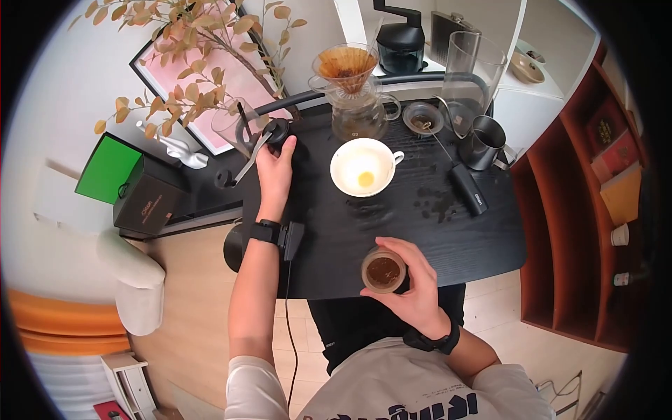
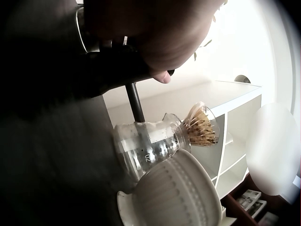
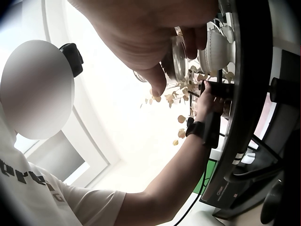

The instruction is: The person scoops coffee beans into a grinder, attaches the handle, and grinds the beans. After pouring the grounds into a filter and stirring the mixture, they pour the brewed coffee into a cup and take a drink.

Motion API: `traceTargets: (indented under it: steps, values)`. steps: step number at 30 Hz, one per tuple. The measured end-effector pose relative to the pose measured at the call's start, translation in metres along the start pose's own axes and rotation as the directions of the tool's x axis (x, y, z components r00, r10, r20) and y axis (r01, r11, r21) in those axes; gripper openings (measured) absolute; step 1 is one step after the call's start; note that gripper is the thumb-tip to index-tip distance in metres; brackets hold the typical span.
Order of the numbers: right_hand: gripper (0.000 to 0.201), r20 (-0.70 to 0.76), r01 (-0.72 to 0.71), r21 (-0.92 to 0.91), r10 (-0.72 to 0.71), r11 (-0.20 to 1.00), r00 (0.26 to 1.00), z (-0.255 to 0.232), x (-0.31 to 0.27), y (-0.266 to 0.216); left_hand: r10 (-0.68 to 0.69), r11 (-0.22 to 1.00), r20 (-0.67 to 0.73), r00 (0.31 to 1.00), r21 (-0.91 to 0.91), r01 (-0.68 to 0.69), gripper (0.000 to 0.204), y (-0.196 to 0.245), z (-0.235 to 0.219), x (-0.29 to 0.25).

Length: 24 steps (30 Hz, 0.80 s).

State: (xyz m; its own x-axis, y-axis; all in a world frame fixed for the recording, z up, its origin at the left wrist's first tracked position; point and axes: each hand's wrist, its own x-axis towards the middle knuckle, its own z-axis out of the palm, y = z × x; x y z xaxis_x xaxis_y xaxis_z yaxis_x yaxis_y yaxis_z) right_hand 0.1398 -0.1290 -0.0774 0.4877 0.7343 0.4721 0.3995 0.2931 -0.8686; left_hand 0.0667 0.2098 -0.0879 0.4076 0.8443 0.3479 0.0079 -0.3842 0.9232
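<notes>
At the table's left side my left hand (image 1: 275,168) grips a black hand coffee grinder (image 1: 277,130), which has a metal crank arm ending in a dark knob. In the left wrist view the hand is dark over the grinder's body. My right hand (image 1: 414,283) holds a small glass jar (image 1: 383,271) of brown ground coffee by its side, near the table's front edge. The right wrist view shows fingers and thumb around the jar (image 3: 178,59). Between the hands and further back stands a white cup (image 1: 362,168) with a yellowish spot inside.
Behind the cup a glass server (image 1: 357,119) carries a dripper (image 1: 345,66) with a brown-stained filter. To the right are a strainer-like dish (image 1: 423,119), a metal pitcher (image 1: 483,142), a tall glass vessel (image 1: 472,77) and a black handheld device (image 1: 467,189). Water spots mark the black table (image 1: 329,245).
</notes>
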Motion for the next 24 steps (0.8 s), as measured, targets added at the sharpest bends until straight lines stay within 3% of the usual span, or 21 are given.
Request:
traceTargets:
  steps: [5,7,10,11,13,14,16,18,21,24]
  values:
    - [0.077,0.026,-0.008,0.094,0.005,0.996,1.000,-0.001,-0.004,0.004,-0.084,0.993,0.007,0.996,0.083,0.083,0.058,0.006,0.002,-0.007]
    - [0.078,0.020,0.015,0.115,-0.018,0.993,1.000,-0.001,-0.005,0.005,-0.071,0.926,-0.097,0.993,0.364,0.101,0.070,0.012,0.004,-0.013]
    - [0.080,0.027,0.045,0.129,-0.048,0.991,0.998,-0.003,-0.004,0.006,0.009,0.940,-0.097,0.995,0.341,0.025,0.080,-0.013,-0.001,-0.020]
    - [0.081,0.032,0.050,0.119,-0.054,0.992,0.998,-0.004,-0.004,0.006,0.010,0.940,-0.100,0.995,0.340,0.025,0.080,-0.008,-0.003,-0.026]
    - [0.082,0.042,0.064,0.123,-0.070,0.990,0.997,-0.006,-0.002,0.006,-0.116,0.897,-0.095,0.989,0.417,0.145,0.084,0.016,-0.007,-0.053]
    - [0.083,0.048,0.076,0.127,-0.083,0.989,0.995,-0.007,-0.001,0.006,-0.083,0.887,-0.081,0.993,0.448,0.111,0.081,0.028,-0.009,-0.070]
    - [0.089,0.082,0.029,0.109,-0.038,0.994,0.996,-0.013,0.001,0.001,0.067,0.855,0.059,0.996,0.510,-0.088,0.063,0.068,-0.012,-0.105]
    - [0.095,0.124,-0.023,0.093,0.012,0.995,0.992,-0.018,0.002,-0.002,0.168,0.871,0.293,0.941,0.402,-0.281,0.059,0.108,-0.016,-0.129]
    - [0.106,0.195,-0.070,0.121,0.046,0.990,0.980,-0.023,0.010,-0.005,0.032,0.995,0.583,0.812,0.057,-0.080,0.075,0.136,-0.008,-0.169]
    - [0.110,0.358,-0.092,0.151,0.032,0.984,0.933,-0.032,0.021,-0.014,0.072,0.997,0.601,0.796,-0.011,-0.082,0.081,0.127,0.008,-0.187]
